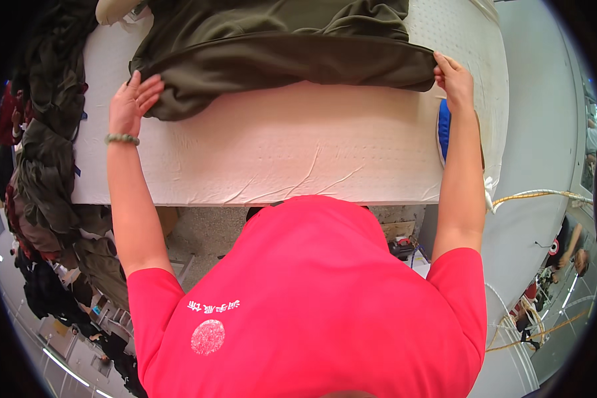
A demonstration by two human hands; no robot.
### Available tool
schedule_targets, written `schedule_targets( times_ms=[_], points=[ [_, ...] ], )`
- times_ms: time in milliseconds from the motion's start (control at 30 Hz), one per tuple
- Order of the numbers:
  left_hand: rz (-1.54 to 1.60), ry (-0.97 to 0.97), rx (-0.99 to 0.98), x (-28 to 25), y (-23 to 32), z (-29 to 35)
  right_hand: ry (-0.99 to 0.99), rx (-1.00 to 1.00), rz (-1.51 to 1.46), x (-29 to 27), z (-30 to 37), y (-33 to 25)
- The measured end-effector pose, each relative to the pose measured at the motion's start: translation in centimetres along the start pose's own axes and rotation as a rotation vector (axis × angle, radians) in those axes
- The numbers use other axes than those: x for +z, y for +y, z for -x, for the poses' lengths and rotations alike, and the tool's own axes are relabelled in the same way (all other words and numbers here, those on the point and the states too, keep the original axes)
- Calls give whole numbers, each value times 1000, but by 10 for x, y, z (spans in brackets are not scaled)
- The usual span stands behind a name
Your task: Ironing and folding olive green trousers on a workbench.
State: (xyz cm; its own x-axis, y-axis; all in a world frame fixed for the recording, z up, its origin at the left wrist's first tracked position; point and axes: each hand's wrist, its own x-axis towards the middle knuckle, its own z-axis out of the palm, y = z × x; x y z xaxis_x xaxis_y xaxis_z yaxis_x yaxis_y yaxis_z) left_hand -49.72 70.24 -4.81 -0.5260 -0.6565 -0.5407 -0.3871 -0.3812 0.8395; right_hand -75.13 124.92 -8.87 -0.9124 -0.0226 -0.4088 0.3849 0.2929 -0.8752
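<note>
A dark olive garment [278, 63] lies spread across the far part of the padded white table, its near edge stretched sideways between my hands. My left hand [129, 106], with a beaded bracelet at the wrist, touches the cloth's left end; its fingers are stretched out and the thumb stands apart. At the opposite end, my right hand [454, 81] pinches the garment's right corner between thumb and fingers. The cloth's near edge sags slightly on the left. Its far part runs out of view at the top.
The white table cover [265, 152] is wrinkled near its front edge. A blue-topped object [444, 129], partly hidden, lies beside my right forearm. More dark garments [46, 159] hang along the table's left side. A pale cord [544, 194] runs off to the right.
</note>
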Motion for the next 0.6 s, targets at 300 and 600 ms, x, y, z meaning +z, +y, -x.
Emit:
schedule_targets(
  times_ms=[300,600],
  points=[
    [-776,297,438,-40,-63,-73,408,-99,8,45,-60,50],
    [348,423,38,-26,-96,-94,642,5,-253,58,-91,73]
  ],
)
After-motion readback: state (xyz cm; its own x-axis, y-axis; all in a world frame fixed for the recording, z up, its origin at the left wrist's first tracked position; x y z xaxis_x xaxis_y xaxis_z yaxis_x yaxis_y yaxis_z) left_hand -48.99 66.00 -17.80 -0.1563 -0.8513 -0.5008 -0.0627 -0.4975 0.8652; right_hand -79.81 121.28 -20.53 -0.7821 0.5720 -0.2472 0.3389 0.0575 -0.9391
